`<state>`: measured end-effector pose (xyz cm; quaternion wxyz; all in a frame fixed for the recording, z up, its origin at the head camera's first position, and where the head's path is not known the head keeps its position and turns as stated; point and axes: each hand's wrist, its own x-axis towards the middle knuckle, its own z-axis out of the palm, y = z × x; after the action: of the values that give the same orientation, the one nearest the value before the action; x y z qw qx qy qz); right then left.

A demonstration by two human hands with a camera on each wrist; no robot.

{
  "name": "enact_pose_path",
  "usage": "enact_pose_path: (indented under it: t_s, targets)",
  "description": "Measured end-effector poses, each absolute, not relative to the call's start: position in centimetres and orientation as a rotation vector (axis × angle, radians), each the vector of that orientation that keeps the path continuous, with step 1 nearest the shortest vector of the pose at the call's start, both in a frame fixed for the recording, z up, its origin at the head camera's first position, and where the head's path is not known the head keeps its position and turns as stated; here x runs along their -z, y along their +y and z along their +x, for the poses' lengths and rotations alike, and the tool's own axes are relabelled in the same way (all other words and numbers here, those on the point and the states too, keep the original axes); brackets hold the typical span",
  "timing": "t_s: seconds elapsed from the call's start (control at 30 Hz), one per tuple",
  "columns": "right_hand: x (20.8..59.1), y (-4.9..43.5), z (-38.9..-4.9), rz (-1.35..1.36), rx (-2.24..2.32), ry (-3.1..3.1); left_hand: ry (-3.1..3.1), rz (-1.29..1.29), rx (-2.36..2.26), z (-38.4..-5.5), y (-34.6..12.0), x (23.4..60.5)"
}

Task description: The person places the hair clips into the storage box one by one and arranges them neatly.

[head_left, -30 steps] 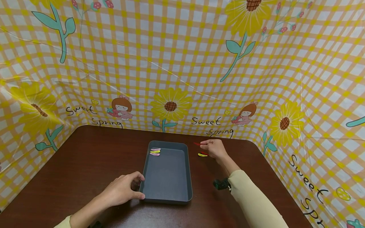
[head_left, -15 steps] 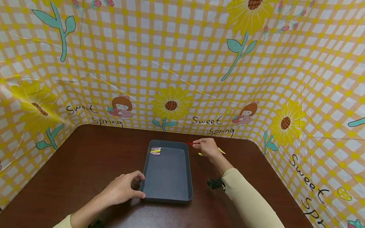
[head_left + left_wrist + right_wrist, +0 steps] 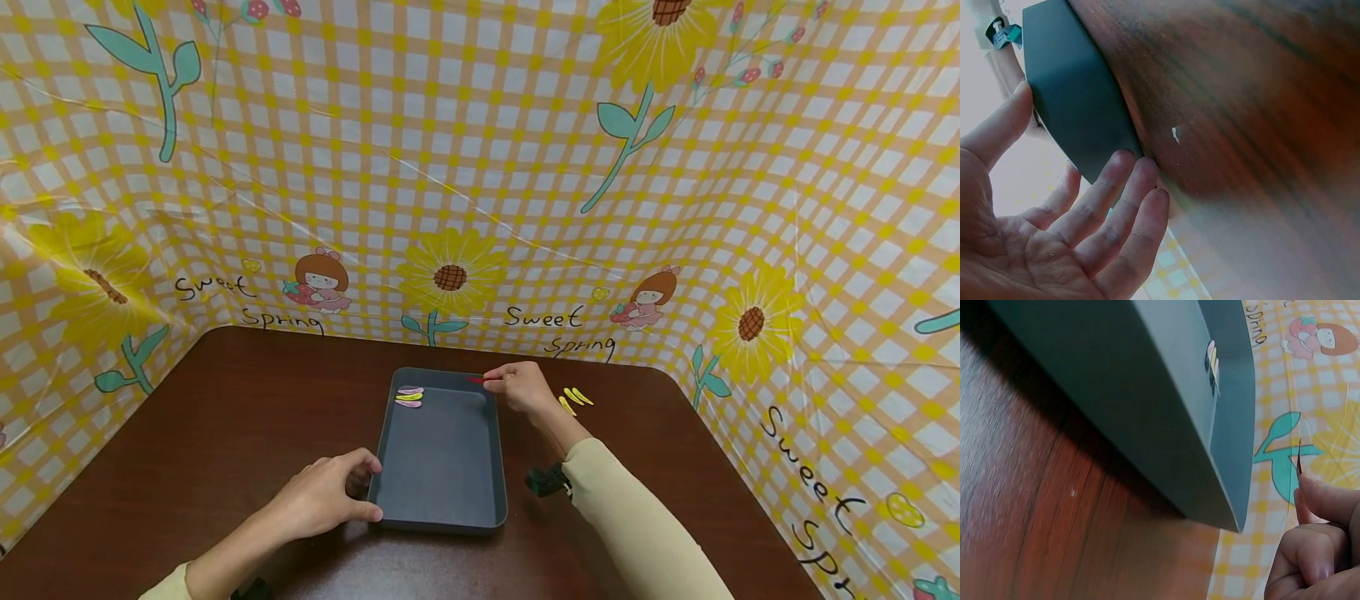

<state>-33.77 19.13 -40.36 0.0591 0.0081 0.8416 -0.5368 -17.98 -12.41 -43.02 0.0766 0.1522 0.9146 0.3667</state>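
My right hand [image 3: 521, 387] pinches a red hair clip [image 3: 476, 380] between thumb and forefinger, over the far right corner of a dark grey tray [image 3: 442, 467]. In the right wrist view the red clip [image 3: 1299, 459] points up from the fingertips, above the tray's rim [image 3: 1210, 462]. Near the tray's far left corner lie two pink hair clips and a yellow one [image 3: 408, 397], side by side. My left hand [image 3: 322, 496] touches the tray's left side with thumb and fingertips. Its fingers [image 3: 1119, 206] lie loosely extended against the outer wall in the left wrist view.
Yellow hair clips [image 3: 576, 397] lie on the brown table [image 3: 262, 400] right of the tray, partly beside my right wrist. A checked cloth [image 3: 480, 167] with sunflowers hangs around the table's back and sides.
My right hand has moved left with the red clip, from beside the tray to over its far right corner. More yellow clips show behind the wrist. The left hand stays put.
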Motion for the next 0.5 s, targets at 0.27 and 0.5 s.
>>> enact_pose_path:
  t_s: [0.27, 0.5]
  targets:
    - [40.7, 17.5, -33.9, 0.007, 1.642, 2.531, 2.742, 0.451, -1.096, -18.0, -12.4, 43.0]
    - [41.0, 16.0, -34.0, -0.037, 1.639, 2.509, 2.737, 0.447, -1.099, -18.0, -12.4, 43.0]
